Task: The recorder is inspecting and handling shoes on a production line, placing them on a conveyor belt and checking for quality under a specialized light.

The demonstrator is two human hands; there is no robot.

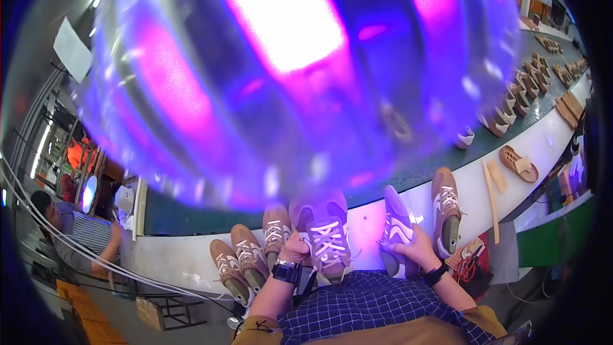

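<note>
My left hand [295,248] is closed on the side of a brown sneaker [329,241] with white laces, its heel toward me at the bench edge. My right hand [419,248] grips a second sneaker [397,225], turned so its side with a white curved stripe shows. Purple light tints this one. Just right of it stands another brown sneaker [446,207], apart from my hand. Several laced brown sneakers [248,250] line the bench edge left of my left hand. My fingertips are partly hidden behind the shoes.
A glowing purple, ribbed see-through object [255,89] blocks the upper middle. Beyond the white ledge [472,182], a green belt [185,211] carries rows of shoes [527,83] at far right. A woven-strap shoe [518,163] and tan strips [491,191] lie on the ledge. Another person [83,233] is at left.
</note>
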